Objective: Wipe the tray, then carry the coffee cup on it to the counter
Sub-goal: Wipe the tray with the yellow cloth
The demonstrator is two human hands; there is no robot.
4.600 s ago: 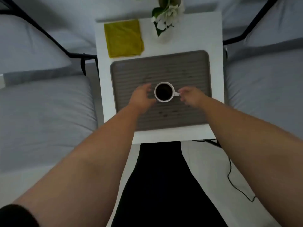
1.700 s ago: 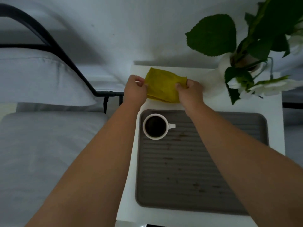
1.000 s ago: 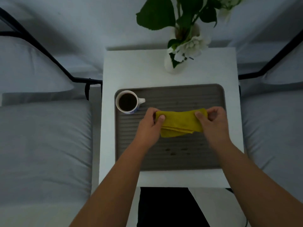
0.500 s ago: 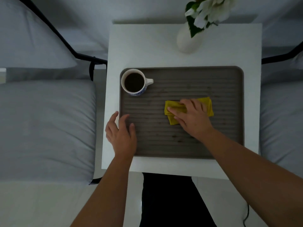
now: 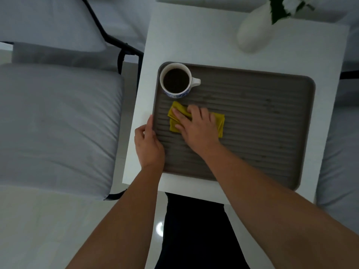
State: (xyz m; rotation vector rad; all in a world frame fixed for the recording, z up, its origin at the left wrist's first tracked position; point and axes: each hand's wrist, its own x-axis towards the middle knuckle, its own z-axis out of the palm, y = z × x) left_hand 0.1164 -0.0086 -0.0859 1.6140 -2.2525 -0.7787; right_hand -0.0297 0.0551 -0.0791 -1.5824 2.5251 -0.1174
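Observation:
A grey ribbed tray [image 5: 262, 121] lies on a small white table [image 5: 194, 35]. A white cup of dark coffee [image 5: 176, 80] stands in the tray's far left corner, handle to the right. My right hand [image 5: 196, 127] presses flat on a folded yellow cloth [image 5: 219, 121] on the tray's left part, just in front of the cup. My left hand [image 5: 148, 144] rests on the tray's left rim, thumb along the edge. Small dark stains show on the tray's right side.
A white vase with flowers [image 5: 254, 33] stands at the table's far right. Grey cushioned seats with black frames flank the table, one on the left [image 5: 58, 123] and one on the right [image 5: 338, 152]. My dark-clothed legs are below the table's near edge.
My right hand has slid the cloth leftward across the tray, toward the cup. My left hand has moved from lying flat at the tray's corner to gripping its left rim.

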